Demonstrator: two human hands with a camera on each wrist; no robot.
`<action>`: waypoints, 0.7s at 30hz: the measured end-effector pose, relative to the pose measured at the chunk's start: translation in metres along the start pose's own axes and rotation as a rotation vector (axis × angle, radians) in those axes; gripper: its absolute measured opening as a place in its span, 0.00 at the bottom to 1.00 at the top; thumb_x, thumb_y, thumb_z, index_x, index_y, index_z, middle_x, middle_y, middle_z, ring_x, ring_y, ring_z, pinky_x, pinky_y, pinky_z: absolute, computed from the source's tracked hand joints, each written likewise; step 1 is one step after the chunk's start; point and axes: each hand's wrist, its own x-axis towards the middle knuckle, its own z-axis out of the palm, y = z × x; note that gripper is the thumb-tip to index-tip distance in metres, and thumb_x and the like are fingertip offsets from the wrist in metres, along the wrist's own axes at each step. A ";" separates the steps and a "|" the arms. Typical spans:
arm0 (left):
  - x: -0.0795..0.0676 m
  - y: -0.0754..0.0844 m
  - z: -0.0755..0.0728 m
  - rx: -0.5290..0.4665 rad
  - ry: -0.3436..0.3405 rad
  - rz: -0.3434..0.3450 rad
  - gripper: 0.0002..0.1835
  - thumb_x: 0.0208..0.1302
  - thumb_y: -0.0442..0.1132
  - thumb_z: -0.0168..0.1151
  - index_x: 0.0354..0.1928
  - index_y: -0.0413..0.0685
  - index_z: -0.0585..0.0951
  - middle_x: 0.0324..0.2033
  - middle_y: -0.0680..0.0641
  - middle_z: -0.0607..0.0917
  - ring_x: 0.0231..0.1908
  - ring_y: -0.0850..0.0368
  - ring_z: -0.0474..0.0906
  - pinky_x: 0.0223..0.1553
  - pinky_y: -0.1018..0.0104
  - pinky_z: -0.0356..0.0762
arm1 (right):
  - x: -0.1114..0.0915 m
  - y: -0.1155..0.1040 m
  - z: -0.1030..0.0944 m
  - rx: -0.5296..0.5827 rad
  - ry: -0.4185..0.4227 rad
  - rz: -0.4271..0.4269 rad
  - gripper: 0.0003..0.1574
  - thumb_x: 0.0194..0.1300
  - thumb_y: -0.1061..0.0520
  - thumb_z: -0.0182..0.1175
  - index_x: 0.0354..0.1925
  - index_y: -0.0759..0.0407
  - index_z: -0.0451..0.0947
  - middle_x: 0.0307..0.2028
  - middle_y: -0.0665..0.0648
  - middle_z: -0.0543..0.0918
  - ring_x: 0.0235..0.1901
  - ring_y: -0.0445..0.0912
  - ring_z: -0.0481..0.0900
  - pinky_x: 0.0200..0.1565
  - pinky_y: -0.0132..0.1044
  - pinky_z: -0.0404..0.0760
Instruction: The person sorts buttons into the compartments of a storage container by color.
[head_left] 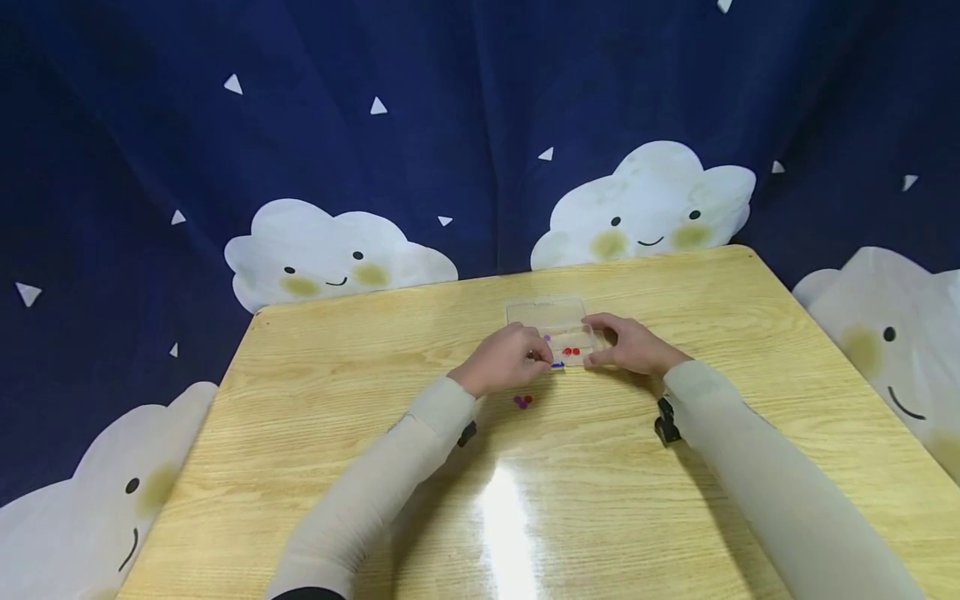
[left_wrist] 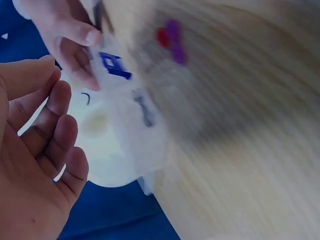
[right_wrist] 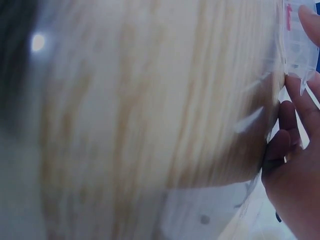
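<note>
A clear plastic box (head_left: 584,340) with compartments lies on the table, its transparent lid (head_left: 551,312) tipped back. Red pieces (head_left: 572,352) and a purple piece (head_left: 547,337) show inside it. My right hand (head_left: 630,343) grips the box's right end between thumb and fingers. At the front left of the box is my left hand (head_left: 502,358), with thumb and index fingertips (left_wrist: 50,67) together and the other fingers loosely curled. I cannot tell whether something small is between those tips. A blue shape (left_wrist: 115,65) shows at the box's front side.
Small purple and red pieces (head_left: 522,402) lie close together on the wooden table (head_left: 360,400), nearer to me than the box. A dark blue curtain (head_left: 480,167) with white clouds hangs beyond the table's far edge.
</note>
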 end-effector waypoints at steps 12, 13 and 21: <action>-0.034 -0.025 0.009 -0.039 -0.063 -0.052 0.06 0.65 0.39 0.65 0.39 0.49 0.89 0.39 0.52 0.88 0.40 0.60 0.81 0.47 0.65 0.79 | -0.003 -0.003 0.000 0.004 -0.017 0.011 0.49 0.62 0.48 0.69 0.74 0.55 0.59 0.75 0.67 0.58 0.74 0.66 0.55 0.74 0.59 0.56; -0.036 -0.027 0.009 -0.043 -0.076 -0.056 0.06 0.65 0.39 0.65 0.39 0.49 0.89 0.39 0.52 0.88 0.40 0.60 0.81 0.47 0.66 0.79 | -0.003 -0.003 0.000 0.005 -0.019 0.011 0.49 0.62 0.48 0.69 0.74 0.55 0.59 0.75 0.67 0.58 0.74 0.66 0.55 0.74 0.59 0.56; -0.041 -0.036 0.016 -0.079 -0.143 -0.049 0.05 0.64 0.37 0.66 0.39 0.49 0.88 0.39 0.51 0.88 0.40 0.61 0.83 0.48 0.68 0.80 | -0.003 -0.004 0.000 0.024 -0.018 0.014 0.48 0.61 0.48 0.70 0.73 0.56 0.60 0.76 0.67 0.57 0.75 0.66 0.54 0.74 0.59 0.55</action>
